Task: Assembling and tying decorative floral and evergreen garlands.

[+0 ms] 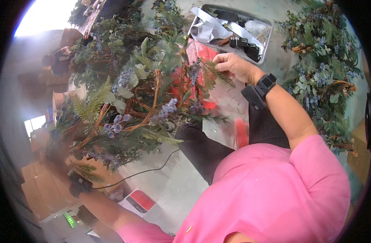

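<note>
A large wreath of artificial greenery, brown twigs and blue berry clusters fills the left and middle of the head view, in front of my body. My right hand is at the wreath's right side, with thumb and fingers pinched together at a green fern sprig. At the wreath's lower left edge is my left hand, dim and smeared, so its fingers and grip do not show clearly. Both wrists wear black bands, and a black cable runs from the left one.
Beyond my right hand, a clear tray holds black parts and white strips. More greenery with blue berries lies along the right. Cardboard boxes stand at the left, near a red-and-white box. Red material lies behind the wreath.
</note>
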`<act>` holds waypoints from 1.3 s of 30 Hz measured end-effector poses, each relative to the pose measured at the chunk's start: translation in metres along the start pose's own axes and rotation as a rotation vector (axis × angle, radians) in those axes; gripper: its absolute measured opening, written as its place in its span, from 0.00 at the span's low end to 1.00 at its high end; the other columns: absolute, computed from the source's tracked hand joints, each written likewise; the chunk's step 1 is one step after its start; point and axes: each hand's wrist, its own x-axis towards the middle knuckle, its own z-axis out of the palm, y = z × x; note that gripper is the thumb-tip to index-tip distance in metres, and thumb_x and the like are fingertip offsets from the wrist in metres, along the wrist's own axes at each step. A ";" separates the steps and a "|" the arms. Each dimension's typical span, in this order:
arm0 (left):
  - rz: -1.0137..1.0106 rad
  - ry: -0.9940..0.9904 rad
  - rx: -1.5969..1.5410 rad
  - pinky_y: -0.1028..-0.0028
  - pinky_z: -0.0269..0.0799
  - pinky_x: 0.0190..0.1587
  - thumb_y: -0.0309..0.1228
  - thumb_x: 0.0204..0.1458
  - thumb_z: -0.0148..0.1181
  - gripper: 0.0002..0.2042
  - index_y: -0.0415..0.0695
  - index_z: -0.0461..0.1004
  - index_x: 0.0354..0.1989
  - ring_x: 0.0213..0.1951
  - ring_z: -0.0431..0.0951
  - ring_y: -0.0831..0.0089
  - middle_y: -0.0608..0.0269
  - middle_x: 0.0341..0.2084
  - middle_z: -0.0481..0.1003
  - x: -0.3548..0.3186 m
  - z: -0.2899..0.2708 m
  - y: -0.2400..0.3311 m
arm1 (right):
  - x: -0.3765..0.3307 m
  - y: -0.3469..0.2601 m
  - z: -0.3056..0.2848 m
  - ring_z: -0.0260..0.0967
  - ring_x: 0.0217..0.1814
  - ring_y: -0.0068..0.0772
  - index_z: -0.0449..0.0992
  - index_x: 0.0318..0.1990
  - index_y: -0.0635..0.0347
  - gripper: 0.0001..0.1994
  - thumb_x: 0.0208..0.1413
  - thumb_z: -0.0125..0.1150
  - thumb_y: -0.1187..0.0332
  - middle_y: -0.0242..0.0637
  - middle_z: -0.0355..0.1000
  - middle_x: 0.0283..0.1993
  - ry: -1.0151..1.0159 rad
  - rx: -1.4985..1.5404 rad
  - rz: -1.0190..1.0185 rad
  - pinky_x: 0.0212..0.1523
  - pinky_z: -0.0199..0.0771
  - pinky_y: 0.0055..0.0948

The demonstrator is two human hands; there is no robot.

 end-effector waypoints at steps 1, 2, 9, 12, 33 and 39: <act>-0.019 -0.041 0.202 0.71 0.62 0.43 0.30 0.51 0.46 0.12 0.36 0.65 0.41 0.40 0.67 0.67 0.58 0.36 0.68 0.004 -0.009 -0.009 | -0.008 -0.002 0.003 0.61 0.27 0.13 0.72 0.34 0.62 0.06 0.47 0.54 0.74 0.24 0.67 0.28 0.014 0.001 0.003 0.29 0.61 0.15; -0.016 -0.042 0.210 0.71 0.62 0.43 0.30 0.51 0.46 0.12 0.36 0.65 0.41 0.40 0.67 0.67 0.58 0.36 0.68 0.008 -0.015 -0.019 | -0.018 -0.005 0.009 0.62 0.28 0.14 0.72 0.36 0.63 0.08 0.46 0.52 0.76 0.24 0.68 0.29 0.040 -0.006 0.042 0.30 0.63 0.15; 0.105 -0.072 -0.031 0.74 0.63 0.41 0.41 0.55 0.43 0.16 0.39 0.66 0.39 0.37 0.66 0.75 0.66 0.34 0.67 0.020 0.003 -0.025 | -0.027 0.053 -0.004 0.65 0.29 0.19 0.71 0.33 0.65 0.09 0.40 0.48 0.80 0.30 0.69 0.29 0.040 0.051 0.147 0.33 0.66 0.20; 0.041 -0.188 -0.183 0.74 0.65 0.40 0.41 0.56 0.42 0.16 0.39 0.66 0.37 0.35 0.68 0.75 0.66 0.32 0.67 0.027 0.011 -0.004 | -0.030 0.056 -0.001 0.64 0.28 0.19 0.71 0.30 0.64 0.08 0.40 0.49 0.78 0.29 0.68 0.28 0.066 0.056 0.165 0.31 0.64 0.19; -0.091 -0.194 -0.136 0.76 0.65 0.39 0.42 0.57 0.41 0.16 0.38 0.65 0.36 0.31 0.68 0.77 0.67 0.29 0.68 0.146 0.054 0.047 | -0.012 0.044 -0.002 0.62 0.25 0.14 0.73 0.26 0.62 0.04 0.46 0.59 0.71 0.25 0.68 0.25 0.157 -0.078 0.010 0.27 0.62 0.17; -0.049 -0.191 -0.109 0.79 0.63 0.29 0.43 0.56 0.42 0.17 0.41 0.69 0.29 0.24 0.66 0.80 0.72 0.22 0.66 0.165 0.055 0.038 | 0.013 0.056 0.004 0.68 0.30 0.25 0.74 0.33 0.64 0.07 0.45 0.55 0.73 0.34 0.72 0.27 0.276 -0.360 -0.081 0.35 0.66 0.23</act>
